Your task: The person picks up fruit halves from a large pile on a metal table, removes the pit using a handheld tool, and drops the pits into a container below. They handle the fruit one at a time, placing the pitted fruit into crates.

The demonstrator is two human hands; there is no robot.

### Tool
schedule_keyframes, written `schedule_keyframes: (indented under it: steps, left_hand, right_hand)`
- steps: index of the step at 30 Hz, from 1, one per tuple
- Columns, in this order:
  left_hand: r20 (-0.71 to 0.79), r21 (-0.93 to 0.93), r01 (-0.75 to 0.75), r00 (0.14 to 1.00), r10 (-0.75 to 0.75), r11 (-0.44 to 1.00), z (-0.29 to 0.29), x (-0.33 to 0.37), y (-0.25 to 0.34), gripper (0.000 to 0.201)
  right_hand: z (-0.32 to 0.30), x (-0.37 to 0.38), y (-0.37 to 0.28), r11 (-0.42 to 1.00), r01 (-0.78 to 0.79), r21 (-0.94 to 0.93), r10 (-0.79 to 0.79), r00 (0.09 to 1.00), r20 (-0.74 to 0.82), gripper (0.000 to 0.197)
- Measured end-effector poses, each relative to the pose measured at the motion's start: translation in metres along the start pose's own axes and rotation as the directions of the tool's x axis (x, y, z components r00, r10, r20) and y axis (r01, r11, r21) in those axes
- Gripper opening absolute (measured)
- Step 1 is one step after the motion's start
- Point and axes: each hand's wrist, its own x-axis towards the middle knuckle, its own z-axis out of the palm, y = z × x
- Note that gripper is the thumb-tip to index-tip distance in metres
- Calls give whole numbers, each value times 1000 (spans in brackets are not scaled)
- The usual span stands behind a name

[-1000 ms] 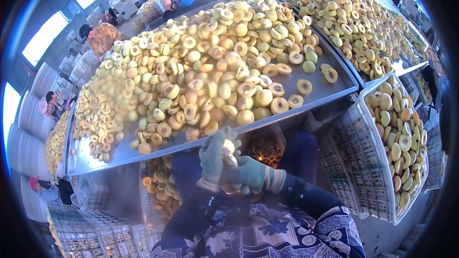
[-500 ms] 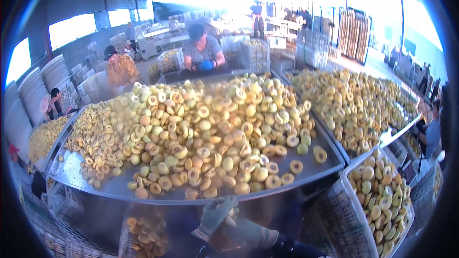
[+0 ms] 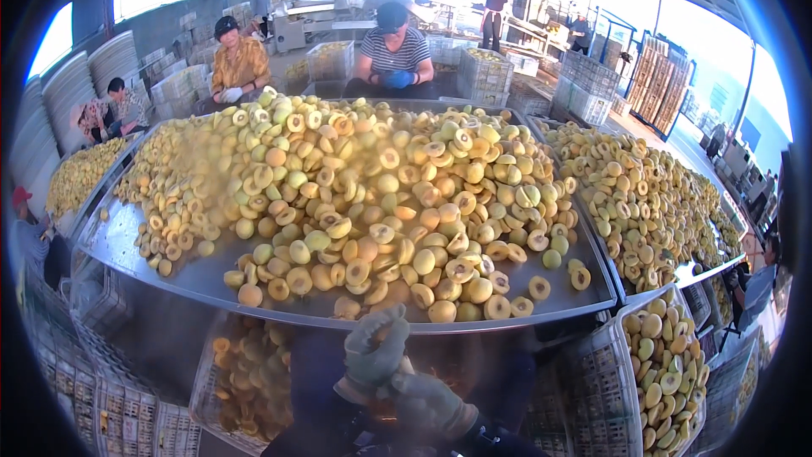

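Gloved left hand (image 3: 370, 355) is holding its fingers curled, the gloved right hand (image 3: 430, 404) sitting close at its four o'clock; a pale piece (image 3: 406, 366) is showing between them, though blur is keeping unclear which is gripping it. Halved fruits (image 3: 381, 233) are lying heaped on the metal table (image 3: 203, 288) at twelve o'clock; one fruit-filled crate (image 3: 605, 389) is standing at three o'clock, another crate (image 3: 203, 385) at nine.

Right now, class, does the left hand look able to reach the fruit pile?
Probably yes: the left hand is close to the tray's near rim, and only that low rim seems to separate it from the fruit pile. Whether it holds something is unclear.
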Motion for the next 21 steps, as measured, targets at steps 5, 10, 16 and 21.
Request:
schedule_keyframes:
  steps: [5,10,16,21]
  left_hand:
    - [-148,17,-19,989,22,1000,-23,10,7,15]
    - [-386,428,-75,886,257,901,-151,51,20,19]
    - [85,986,-131,926,367,104,-145,91,21,33]
    - [263,959,-277,950,166,65,-94,139,-24,45]
  right_hand:
    - [2,13,-1,990,-126,71,113,979,167,33]
    - [-62,21,4,964,-63,-257,8,978,-208,27]
    - [-114,50,29,982,56,-180,-148,822,-550,19]
    - [-125,57,33,940,155,-302,-302,791,-532,27]
